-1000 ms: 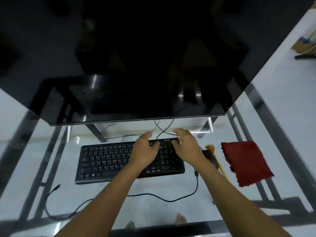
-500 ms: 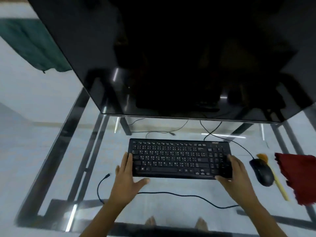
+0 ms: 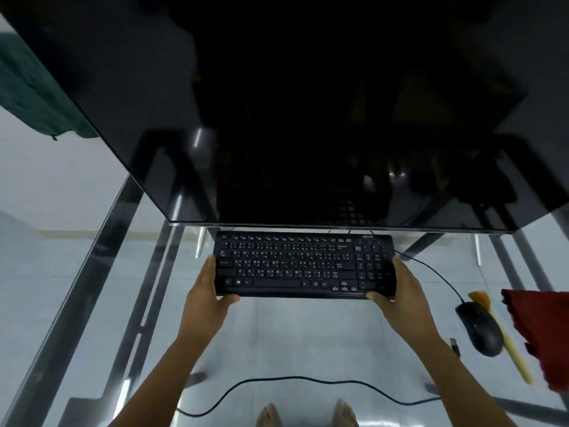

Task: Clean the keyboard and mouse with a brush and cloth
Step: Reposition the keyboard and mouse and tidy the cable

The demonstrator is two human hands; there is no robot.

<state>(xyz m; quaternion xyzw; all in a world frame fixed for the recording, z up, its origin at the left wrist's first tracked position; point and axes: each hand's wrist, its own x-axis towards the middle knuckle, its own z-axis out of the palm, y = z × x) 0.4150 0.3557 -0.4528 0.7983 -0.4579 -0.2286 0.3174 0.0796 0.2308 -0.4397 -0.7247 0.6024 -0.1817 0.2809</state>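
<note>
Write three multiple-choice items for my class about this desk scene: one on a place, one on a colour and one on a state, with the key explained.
1. Where does the mouse lie?
A. on top of the keyboard
B. right of the keyboard, next to the brush
C. left of the keyboard

2. What colour is the cloth beside the brush?
A. red
B. white
C. blue

3. What are the left hand and right hand doing?
A. holding the brush
B. wiping the mouse
C. gripping the keyboard, one at each end

Key:
1 B, the mouse sits off the keyboard's right end, alongside the brush handle.
2 A, the fabric is plainly red.
3 C, each hand clasps one end of the keyboard.
</note>
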